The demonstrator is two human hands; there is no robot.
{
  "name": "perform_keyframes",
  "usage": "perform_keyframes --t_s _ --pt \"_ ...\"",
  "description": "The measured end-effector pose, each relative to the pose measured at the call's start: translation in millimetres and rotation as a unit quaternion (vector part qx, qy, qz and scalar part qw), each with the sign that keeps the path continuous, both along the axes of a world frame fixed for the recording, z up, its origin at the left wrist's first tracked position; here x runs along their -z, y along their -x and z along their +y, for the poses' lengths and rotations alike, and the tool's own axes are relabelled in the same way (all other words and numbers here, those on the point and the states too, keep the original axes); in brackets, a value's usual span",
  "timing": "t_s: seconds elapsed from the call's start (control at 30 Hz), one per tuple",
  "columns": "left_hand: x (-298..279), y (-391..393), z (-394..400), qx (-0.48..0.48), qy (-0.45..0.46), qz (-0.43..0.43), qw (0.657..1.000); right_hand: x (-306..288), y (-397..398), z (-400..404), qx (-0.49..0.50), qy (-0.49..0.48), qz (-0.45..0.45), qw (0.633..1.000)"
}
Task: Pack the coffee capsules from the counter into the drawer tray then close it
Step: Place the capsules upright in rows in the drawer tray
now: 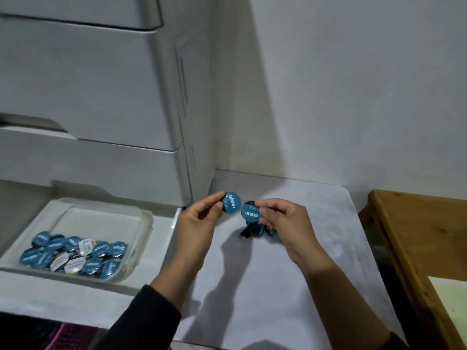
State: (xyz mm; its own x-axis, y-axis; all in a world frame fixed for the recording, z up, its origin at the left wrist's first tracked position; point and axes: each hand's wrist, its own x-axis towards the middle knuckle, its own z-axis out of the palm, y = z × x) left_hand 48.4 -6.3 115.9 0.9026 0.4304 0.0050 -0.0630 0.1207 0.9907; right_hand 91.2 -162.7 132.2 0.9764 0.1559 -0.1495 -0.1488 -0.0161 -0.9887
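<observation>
Above the counter (278,248), each hand pinches one capsule: left hand (199,218), right hand (285,221).

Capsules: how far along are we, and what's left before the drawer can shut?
Done: many capsules already lie in the tray inside the open drawer. In hand: the left hand pinches one blue capsule, the right hand pinches another, both above the counter. Left: a small dark pile remains on the counter; all must go into the tray, then close the drawer.
</observation>
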Motion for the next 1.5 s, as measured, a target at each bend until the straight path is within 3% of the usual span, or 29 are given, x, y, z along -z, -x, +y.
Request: perform_keyframes --t_s 0.33,0.63,0.83,1.03,1.27,1.5 --pt "-16 42 172 -0.023 -0.093 0.010 0.995 -10 30 148 -0.095 0.024 -0.015 0.995" --pt "6 46 346 0.094 -0.188 0.103 0.972 21 49 298 -0.071 0.053 0.039 0.995" --pt "15 21 415 0.208 -0.329 0.162 0.907 43 51 355 -0.065 0.130 0.084 0.986" --pt "34 -3 440 0.318 -0.480 0.170 0.800 57 39 386 -0.036 0.147 0.133 0.980" --pt "51 -16 450 0.381 -0.514 0.188 0.745 87 21 411 -0.048 0.199 0.161 0.966" --pt "56 -25 456 0.422 -0.511 0.181 0.726 101 15 423 -0.063 0.192 0.192 0.960"
